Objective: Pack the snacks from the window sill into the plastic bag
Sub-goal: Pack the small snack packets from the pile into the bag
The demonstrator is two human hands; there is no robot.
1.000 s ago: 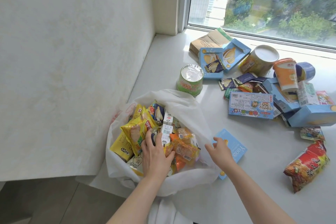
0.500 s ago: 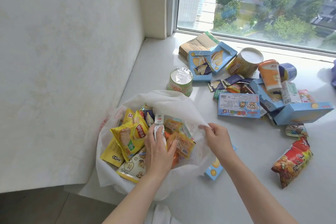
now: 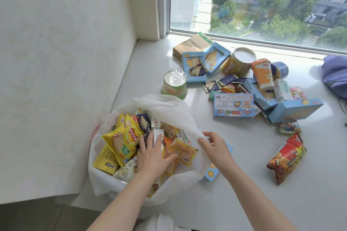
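A white plastic bag sits open at the sill's left front, full of snack packets, among them a yellow chip packet. My left hand lies inside the bag, fingers spread flat on the packets, over a small white carton. My right hand pinches the bag's right rim. A light blue box lies half under that rim. More snacks lie on the window sill to the right: a green cup, blue boxes, an orange cup, a red packet.
A white wall borders the sill on the left; the window glass runs along the back. A purple cloth sits at the far right. The sill's front edge drops off below the bag.
My right hand left the light blue box and took hold of the bag's right rim, pulling it over the box. My left hand stayed on the packets inside the bag.
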